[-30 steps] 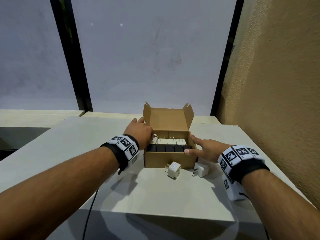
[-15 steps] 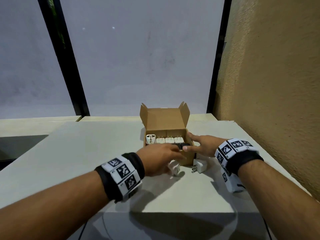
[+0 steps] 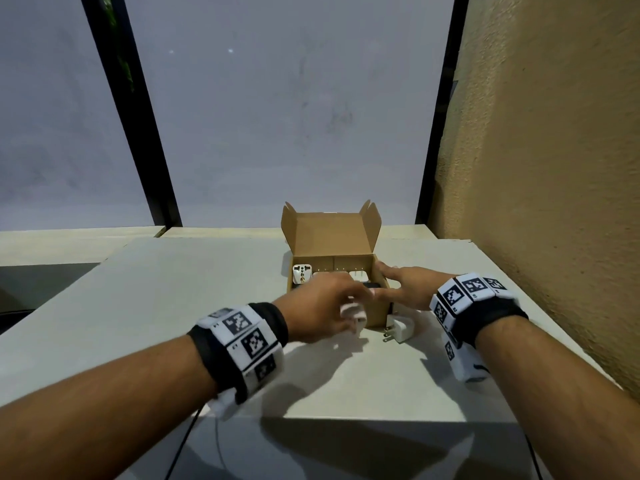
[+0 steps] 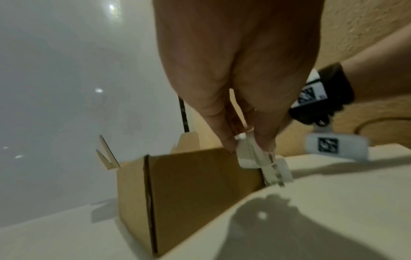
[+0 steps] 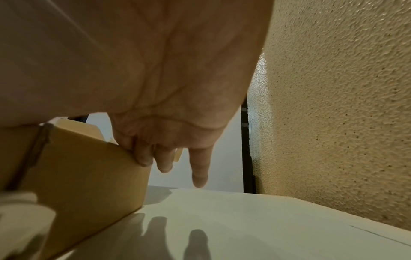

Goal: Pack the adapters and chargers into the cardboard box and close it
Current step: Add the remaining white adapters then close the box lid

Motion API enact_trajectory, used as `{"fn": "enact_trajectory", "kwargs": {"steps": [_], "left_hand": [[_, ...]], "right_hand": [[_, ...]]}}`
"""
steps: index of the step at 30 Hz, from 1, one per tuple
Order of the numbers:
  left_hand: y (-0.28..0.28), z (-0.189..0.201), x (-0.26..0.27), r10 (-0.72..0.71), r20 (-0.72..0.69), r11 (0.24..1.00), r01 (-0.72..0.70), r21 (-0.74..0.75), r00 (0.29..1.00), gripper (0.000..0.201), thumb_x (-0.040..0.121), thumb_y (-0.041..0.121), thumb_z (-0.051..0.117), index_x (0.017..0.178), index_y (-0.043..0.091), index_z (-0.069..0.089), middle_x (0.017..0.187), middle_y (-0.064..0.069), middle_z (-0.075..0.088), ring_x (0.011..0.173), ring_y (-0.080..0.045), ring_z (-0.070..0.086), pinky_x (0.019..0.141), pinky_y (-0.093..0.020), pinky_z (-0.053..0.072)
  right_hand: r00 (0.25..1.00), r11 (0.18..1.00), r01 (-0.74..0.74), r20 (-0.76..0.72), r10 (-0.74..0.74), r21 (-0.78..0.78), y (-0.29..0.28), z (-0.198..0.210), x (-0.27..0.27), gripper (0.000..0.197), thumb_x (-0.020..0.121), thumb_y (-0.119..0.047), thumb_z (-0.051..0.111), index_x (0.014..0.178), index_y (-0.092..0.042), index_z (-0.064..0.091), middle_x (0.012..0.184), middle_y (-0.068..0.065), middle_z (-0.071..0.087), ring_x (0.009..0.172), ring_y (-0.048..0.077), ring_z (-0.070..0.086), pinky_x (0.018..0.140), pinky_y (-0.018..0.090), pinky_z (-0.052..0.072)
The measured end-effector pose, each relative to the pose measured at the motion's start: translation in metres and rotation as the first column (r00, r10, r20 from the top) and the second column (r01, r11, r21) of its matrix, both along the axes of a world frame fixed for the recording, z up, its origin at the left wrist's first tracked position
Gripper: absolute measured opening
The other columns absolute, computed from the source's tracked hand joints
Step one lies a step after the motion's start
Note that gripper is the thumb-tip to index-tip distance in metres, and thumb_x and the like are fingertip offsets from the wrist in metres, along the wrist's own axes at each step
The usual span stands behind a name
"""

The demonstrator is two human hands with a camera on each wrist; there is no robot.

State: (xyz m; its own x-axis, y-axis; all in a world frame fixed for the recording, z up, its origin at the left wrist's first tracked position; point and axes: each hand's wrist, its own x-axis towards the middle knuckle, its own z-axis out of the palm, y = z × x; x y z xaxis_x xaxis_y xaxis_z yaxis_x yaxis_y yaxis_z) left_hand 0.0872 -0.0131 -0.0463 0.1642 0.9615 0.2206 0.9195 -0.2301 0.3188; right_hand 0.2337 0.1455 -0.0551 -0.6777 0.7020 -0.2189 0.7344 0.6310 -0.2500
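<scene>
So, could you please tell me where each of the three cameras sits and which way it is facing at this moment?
Head: worn on the head, looking forward and down at the cardboard box on the table; both forearms, the left hand and the right hand show.
Left wrist: under the left hand, looking along the fingers pinching a white charger by the box.
Right wrist: under the right hand, looking along straight fingers resting at the box's side; textured wall beyond.
Shared: all three show the box and table.
</scene>
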Motion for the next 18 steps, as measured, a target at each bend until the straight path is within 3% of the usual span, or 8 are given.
{"fn": "enact_trajectory", "kwargs": {"steps": [3, 6, 10, 14, 18], "left_hand": [[0.018, 0.020, -0.017, 0.106, 0.076, 0.991, -0.111, 0.073, 0.991, 0.038, 0.079, 0.014, 0.075, 0.116, 0.016, 0.066, 0.111, -0.001, 0.068, 0.099, -0.013, 0.062, 0.089, -0.026, 0.052], [0.040, 0.029, -0.036, 0.230, 0.091, 0.972, -0.234, 0.034, 0.969, 0.042, 0.082, 0.002, 0.069, 0.122, 0.015, 0.062, 0.120, -0.002, 0.065, 0.110, -0.015, 0.061, 0.093, -0.021, 0.049], [0.060, 0.021, -0.049, 0.311, 0.017, 0.950, -0.309, -0.050, 0.950, 0.049, 0.085, -0.009, 0.054, 0.129, 0.013, 0.058, 0.128, -0.006, 0.057, 0.114, -0.019, 0.057, 0.096, -0.027, 0.049], [0.072, 0.011, -0.051, 0.331, -0.090, 0.939, -0.337, -0.071, 0.939, 0.046, 0.085, -0.008, 0.057, 0.125, 0.013, 0.061, 0.127, -0.007, 0.056, 0.113, -0.022, 0.057, 0.097, -0.030, 0.049], [0.076, 0.008, -0.053, 0.316, -0.178, 0.935, -0.337, -0.106, 0.932, 0.039, 0.087, -0.005, 0.054, 0.121, 0.010, 0.064, 0.121, -0.009, 0.060, 0.105, -0.023, 0.059, 0.090, -0.030, 0.051]], "right_hand": [[1.000, 1.000, -0.007, -0.016, 0.006, -0.027, 0.002, -0.002, 0.000, 0.088, 0.082, -0.072, 0.042, 0.153, -0.031, 0.009, 0.156, 0.002, 0.031, 0.139, 0.024, 0.035, 0.114, 0.037, 0.027], [1.000, 0.999, 0.001, -0.016, -0.001, -0.041, 0.004, -0.003, 0.000, 0.088, 0.082, -0.072, 0.041, 0.153, -0.032, 0.006, 0.157, 0.001, 0.028, 0.140, 0.024, 0.033, 0.115, 0.039, 0.026], [1.000, 1.000, 0.011, -0.015, -0.011, -0.027, 0.003, -0.004, 0.000, 0.089, 0.082, -0.072, 0.041, 0.153, -0.031, 0.006, 0.157, 0.001, 0.027, 0.141, 0.025, 0.032, 0.116, 0.040, 0.025], [1.000, 0.999, 0.014, -0.022, -0.015, -0.030, 0.005, -0.005, 0.000, 0.091, 0.079, -0.075, 0.040, 0.153, -0.033, 0.006, 0.157, 0.001, 0.027, 0.141, 0.025, 0.032, 0.116, 0.041, 0.025], [1.000, 1.000, 0.015, -0.012, -0.016, -0.022, 0.005, -0.005, 0.001, 0.090, 0.080, -0.074, 0.040, 0.153, -0.033, 0.006, 0.158, 0.003, 0.025, 0.143, 0.025, 0.029, 0.117, 0.042, 0.023]]}}
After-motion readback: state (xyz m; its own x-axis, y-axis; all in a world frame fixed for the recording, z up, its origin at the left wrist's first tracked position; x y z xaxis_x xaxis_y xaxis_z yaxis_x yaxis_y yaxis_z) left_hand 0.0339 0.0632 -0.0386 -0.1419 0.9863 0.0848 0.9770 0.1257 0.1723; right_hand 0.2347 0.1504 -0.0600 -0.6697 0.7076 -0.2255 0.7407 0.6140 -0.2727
